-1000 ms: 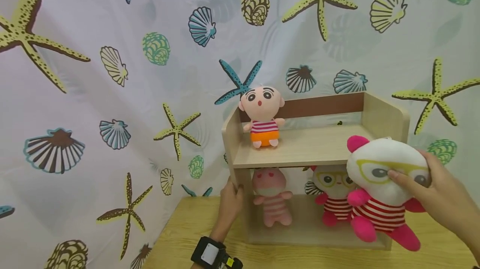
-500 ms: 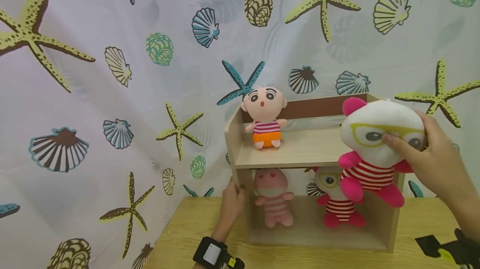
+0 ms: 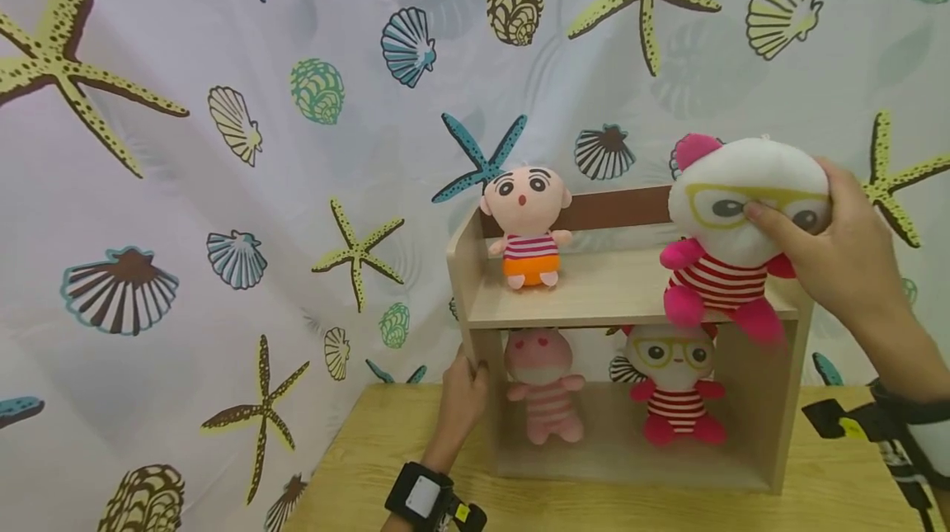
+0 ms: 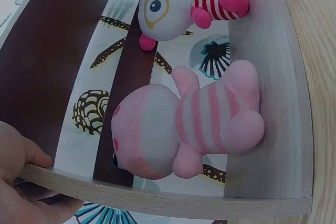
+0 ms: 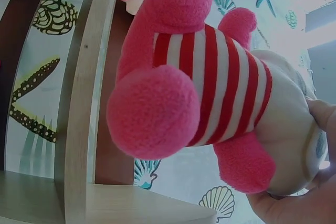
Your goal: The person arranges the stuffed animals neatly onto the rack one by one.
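Observation:
My right hand (image 3: 842, 256) grips the white head of a plush with yellow glasses, red-striped shirt and pink limbs (image 3: 731, 231), held over the right end of the top shelf of a small wooden shelf unit (image 3: 594, 305). The right wrist view shows the held plush's (image 5: 199, 93) pink feet and striped body close up. My left hand (image 3: 462, 396) holds the unit's left side panel (image 4: 63, 179). A doll in orange shorts (image 3: 525, 223) sits on the top shelf at left. Below stand a pink striped plush (image 3: 542, 383) (image 4: 189, 124) and a second glasses plush (image 3: 674, 379) (image 4: 184, 3).
The shelf unit stands on a light wooden table (image 3: 386, 466) against a curtain printed with starfish and shells (image 3: 223, 144). The top shelf between the orange-shorts doll and the held plush is bare. Black wrist straps show on both arms.
My right hand has lifted the glasses plush from in front of the lower compartment up to the right end of the top shelf. My left hand has stayed on the side panel.

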`<state>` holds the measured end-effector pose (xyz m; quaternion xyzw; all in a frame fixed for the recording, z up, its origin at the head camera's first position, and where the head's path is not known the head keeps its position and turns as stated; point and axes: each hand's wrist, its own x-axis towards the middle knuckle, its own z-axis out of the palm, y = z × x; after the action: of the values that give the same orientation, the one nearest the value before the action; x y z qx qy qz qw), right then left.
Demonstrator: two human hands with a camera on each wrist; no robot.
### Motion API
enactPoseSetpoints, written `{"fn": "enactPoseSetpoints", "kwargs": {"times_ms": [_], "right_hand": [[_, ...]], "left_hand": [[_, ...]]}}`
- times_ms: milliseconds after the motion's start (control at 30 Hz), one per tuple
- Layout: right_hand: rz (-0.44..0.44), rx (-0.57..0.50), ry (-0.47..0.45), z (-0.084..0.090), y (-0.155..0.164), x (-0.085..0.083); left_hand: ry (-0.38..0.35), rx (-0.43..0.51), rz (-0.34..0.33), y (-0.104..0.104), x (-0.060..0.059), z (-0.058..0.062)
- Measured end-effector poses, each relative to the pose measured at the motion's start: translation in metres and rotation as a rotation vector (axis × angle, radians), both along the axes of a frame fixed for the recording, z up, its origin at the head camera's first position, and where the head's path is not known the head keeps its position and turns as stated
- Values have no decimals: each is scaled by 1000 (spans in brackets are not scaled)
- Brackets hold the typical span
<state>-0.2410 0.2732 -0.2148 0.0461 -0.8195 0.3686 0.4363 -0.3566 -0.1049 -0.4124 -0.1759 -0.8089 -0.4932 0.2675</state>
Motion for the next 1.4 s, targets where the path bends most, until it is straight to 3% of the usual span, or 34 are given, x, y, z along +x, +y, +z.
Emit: {"fn": "enactPoseSetpoints", "kwargs": {"times_ms": [267,600,1400], "right_hand": [[32,-14,7,10,-3,-19],[74,-1,9,8,-9,-48],[107,10,-115,12,-3,-98]], "left_hand": [[-15,-12,6,-1,0,1],[-9,-15,18,-2,-1,0],[10,-4,10,-1,-1,2]]}}
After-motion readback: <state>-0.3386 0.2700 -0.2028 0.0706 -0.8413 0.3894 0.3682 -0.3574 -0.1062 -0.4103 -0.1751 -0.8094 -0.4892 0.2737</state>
